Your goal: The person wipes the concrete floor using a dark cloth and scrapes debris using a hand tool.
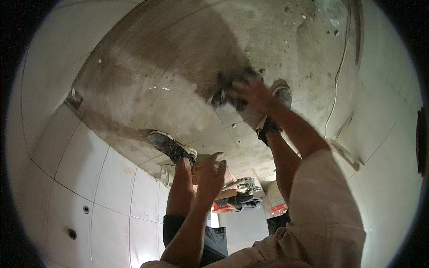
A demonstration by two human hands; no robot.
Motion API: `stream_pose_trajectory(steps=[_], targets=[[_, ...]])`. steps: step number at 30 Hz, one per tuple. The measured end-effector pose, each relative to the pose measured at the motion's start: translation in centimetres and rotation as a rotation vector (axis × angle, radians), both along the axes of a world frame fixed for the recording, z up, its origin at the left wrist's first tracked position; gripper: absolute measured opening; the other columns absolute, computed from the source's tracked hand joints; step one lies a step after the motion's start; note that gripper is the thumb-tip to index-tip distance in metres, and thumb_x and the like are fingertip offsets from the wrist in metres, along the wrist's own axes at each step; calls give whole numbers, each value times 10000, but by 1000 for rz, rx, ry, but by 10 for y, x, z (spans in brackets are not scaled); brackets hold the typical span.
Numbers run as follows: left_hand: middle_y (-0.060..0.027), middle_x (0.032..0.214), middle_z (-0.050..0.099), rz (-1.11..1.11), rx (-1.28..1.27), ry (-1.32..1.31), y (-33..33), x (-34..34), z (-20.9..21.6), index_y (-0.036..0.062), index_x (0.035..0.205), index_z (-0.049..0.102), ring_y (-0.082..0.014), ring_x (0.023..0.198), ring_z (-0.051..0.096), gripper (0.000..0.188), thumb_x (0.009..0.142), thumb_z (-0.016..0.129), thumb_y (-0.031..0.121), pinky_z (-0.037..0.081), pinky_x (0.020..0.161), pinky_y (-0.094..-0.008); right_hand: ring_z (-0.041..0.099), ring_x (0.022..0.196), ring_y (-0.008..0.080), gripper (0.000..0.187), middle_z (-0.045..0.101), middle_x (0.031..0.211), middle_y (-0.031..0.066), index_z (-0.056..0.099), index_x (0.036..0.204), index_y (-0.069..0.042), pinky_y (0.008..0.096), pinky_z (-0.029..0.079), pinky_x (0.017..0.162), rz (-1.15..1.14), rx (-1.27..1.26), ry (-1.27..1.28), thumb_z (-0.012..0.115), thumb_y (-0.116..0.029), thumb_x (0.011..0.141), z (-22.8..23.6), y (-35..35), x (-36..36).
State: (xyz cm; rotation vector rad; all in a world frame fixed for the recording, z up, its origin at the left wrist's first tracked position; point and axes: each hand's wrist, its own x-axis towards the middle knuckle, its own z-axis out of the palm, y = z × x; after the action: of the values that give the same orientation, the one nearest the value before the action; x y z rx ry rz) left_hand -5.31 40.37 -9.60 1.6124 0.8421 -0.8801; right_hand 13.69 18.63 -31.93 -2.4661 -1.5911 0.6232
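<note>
1. Floor, grey, worn, concrete-like [210, 138]: gritty, debris-flecked; broad brown patch [178, 40] across its far left, damp or shadow, cannot tell.
2. Wall, white glossy tile [114, 174]: left side of the narrow room.
3. Cable, thin, cream-coloured [334, 91]: along the right edge; best kept clear of the working arm.
4. Bundle, dark, irregular, cloth-like [227, 81]: on the floor, beneath the right hand [252, 93], near the right shoe, grey [283, 97]. Advisable: palm flat, pressure even, feet braced apart.
5. Right hand: fingers spread, blurred; whether gripping or only pressing, cannot tell.
6. Left hand [209, 175]: half-open, fingers loosely curled, nothing evident held; useful free for balance.
7. Openings, two, small, round, dark-centred [72, 233]: in the wall.
</note>
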Motion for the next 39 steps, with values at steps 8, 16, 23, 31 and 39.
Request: stream_pose_trajectory(steps=[8, 16, 23, 31, 39], targets=[[-141, 1191, 570, 161, 27, 232, -4, -28, 4, 63, 1279, 525, -276, 1022, 593, 391, 973, 572, 303, 532, 821, -422, 516, 1195, 357, 506, 496, 1340, 152, 447, 1404, -124, 473, 433, 1021, -1331, 429, 276, 550, -379, 979, 95, 35, 294], [-117, 1438, 376, 471, -397, 2, -99, 236, 105, 141, 1523, 276, -305, 1203, 518, 698, 975, 562, 466, 507, 904, -525, 593, 1165, 215, 518, 610, 1322, 119, 541, 1369, -26, 378, 451, 1038, -1529, 997, 1971, 637, -314, 949, 254, -87, 111], [-88, 1353, 552, -276, -395, 166, -136, 263, 114, 84, 1378, 486, -204, 1056, 608, 438, 1037, 467, 358, 512, 897, -340, 625, 1107, 257, 467, 645, 1246, 143, 614, 1249, 13, 384, 488, 995, -2054, 784, 1721, 756, -172, 845, 279, -147, 25], [-205, 1153, 627, -1156, -56, 484, -44, 179, 69, 14, 1182, 629, -343, 1079, 618, 289, 992, 539, 213, 481, 954, -405, 630, 1033, 224, 454, 628, 1197, 115, 525, 1356, -27, 373, 541, 884, -2703, 1188, 555, 598, -275, 983, 97, -296, -38], [-242, 1104, 606, -1026, -176, 425, -27, 165, 67, -13, 1118, 577, -381, 1067, 615, 262, 960, 578, 197, 496, 906, -438, 483, 1243, 381, 416, 544, 1309, 171, 626, 1240, -108, 536, 336, 1093, -2242, 247, -4, 659, -220, 842, -21, -108, 230]])
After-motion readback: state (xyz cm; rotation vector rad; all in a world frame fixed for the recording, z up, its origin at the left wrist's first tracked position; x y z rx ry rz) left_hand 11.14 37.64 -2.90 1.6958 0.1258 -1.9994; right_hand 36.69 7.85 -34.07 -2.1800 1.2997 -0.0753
